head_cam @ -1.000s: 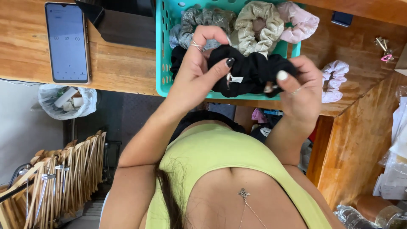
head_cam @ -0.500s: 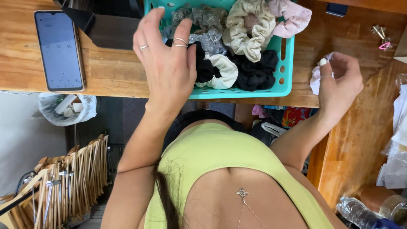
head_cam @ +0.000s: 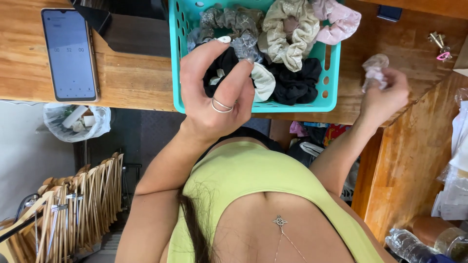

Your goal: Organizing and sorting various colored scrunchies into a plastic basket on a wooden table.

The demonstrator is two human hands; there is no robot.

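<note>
A teal plastic basket (head_cam: 178,73) on the wooden table holds several scrunchies: grey, beige (head_cam: 287,34), pink (head_cam: 339,19), white (head_cam: 263,80) and black (head_cam: 295,83). My left hand (head_cam: 214,97), with rings on it, reaches into the basket's front left corner, and its thumb and fingers pinch a black scrunchie (head_cam: 219,65). My right hand (head_cam: 385,95) is off to the right of the basket, above the table, closed around a small pale pink scrunchie (head_cam: 374,65).
A smartphone (head_cam: 69,53) with a lit screen lies at the table's left, beside a flat black object (head_cam: 131,34). Small clips (head_cam: 438,46) lie at the far right. Below the table are a plastic bag of rubbish (head_cam: 75,122), wooden hangers (head_cam: 83,199) and a water bottle (head_cam: 414,246).
Both hands held a black scrunchie over the basket a second ago. My right hand then moved right to the pale scrunchie, and my left hand went from spread open to pinching a black one.
</note>
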